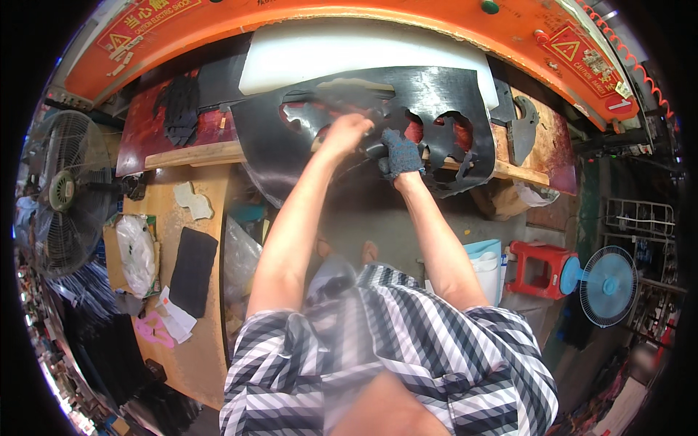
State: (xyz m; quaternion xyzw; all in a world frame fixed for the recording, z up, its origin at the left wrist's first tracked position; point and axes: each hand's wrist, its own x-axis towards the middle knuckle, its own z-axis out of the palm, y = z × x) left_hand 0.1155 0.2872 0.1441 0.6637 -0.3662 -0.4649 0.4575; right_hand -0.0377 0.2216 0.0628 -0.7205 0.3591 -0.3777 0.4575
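Note:
A large glossy black sheet (262, 145) with several irregular cut-out holes lies over the front of the bench and droops toward me. My left hand (349, 134) is bare and somewhat blurred. It is over the middle of the sheet with curled fingers; whatever they hold, if anything, is hidden. On my right hand (401, 155) is a blue-grey knitted glove. Close beside the left one, it is closed on the sheet between the holes. Red bench surface shows through some openings.
A thick white board (363, 54) lies behind the sheet, below an orange machine beam (291, 22). Dark scraps (182, 109) rest at the left. A wooden table (196, 251) and a large fan (65, 189) stand left; a red stool (538, 269) and blue fan (607, 285) stand right.

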